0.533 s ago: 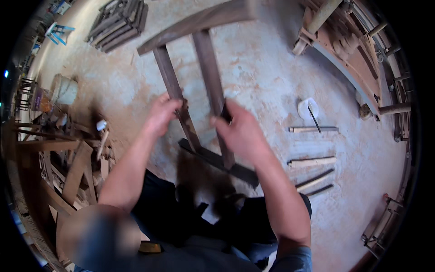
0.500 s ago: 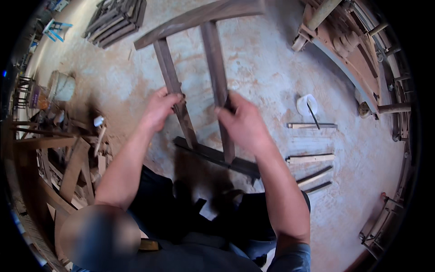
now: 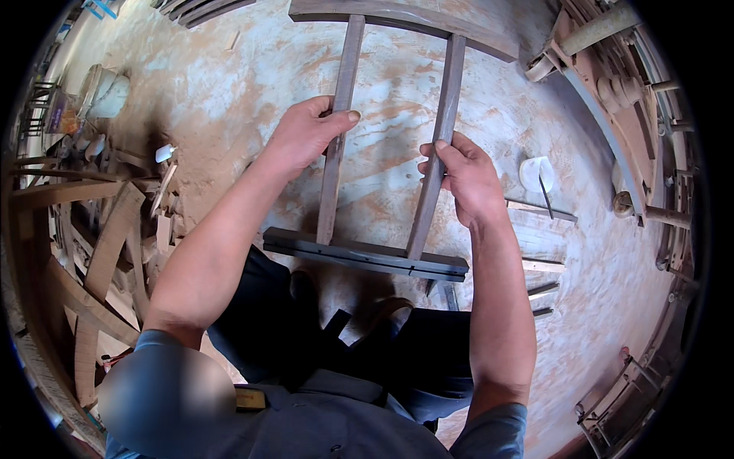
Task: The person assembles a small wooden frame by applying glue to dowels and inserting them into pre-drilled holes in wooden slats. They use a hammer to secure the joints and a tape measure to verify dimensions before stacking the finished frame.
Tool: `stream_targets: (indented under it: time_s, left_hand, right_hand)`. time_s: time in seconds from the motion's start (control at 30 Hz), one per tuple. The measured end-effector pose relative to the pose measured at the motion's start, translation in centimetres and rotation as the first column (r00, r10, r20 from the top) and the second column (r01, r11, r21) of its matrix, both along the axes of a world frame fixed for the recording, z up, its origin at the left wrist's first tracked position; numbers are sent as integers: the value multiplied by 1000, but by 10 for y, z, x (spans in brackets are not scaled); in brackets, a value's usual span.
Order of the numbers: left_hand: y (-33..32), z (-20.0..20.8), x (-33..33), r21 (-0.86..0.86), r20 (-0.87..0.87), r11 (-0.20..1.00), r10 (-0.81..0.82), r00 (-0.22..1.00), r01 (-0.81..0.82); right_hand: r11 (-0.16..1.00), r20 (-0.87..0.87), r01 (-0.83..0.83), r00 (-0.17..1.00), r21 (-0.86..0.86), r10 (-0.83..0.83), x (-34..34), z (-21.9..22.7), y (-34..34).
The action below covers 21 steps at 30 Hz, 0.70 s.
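A dark-brown wooden frame spans between the left hand and right hand; its two straight slats run away from the body. Each grip is closed around one slat near mid-length. Whether the near rail touches the dark-trousered legs is hard to tell.

I take this for a woodworking workshop. My head view shows a pale floor smeared reddish brown, with cut wooden strips laid out in a row near a white tub holding a dark stick. Off to my left I get rough, curved timbers among small wood scraps; at the top edge, stacked dark bars. A two-runged dark wooden frame fits too.
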State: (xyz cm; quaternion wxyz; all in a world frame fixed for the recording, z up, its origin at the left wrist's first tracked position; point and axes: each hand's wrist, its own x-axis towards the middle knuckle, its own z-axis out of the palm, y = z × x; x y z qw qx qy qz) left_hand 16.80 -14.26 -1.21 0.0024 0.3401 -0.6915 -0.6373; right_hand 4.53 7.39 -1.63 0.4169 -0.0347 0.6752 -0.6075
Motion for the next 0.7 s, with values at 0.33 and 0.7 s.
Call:
stream_targets:
  time_s: [0.33, 0.7]
  left_hand:
    - [-14, -33, 7, -88, 61, 996, -23, 998, 28]
    - [-17, -99, 12, -331, 486, 859, -199, 851, 390]
  right_hand:
    - [994, -21, -63, 998, 91, 65, 2, -17, -12]
    - [868, -186, -116, 955, 483, 231, 41, -126, -19]
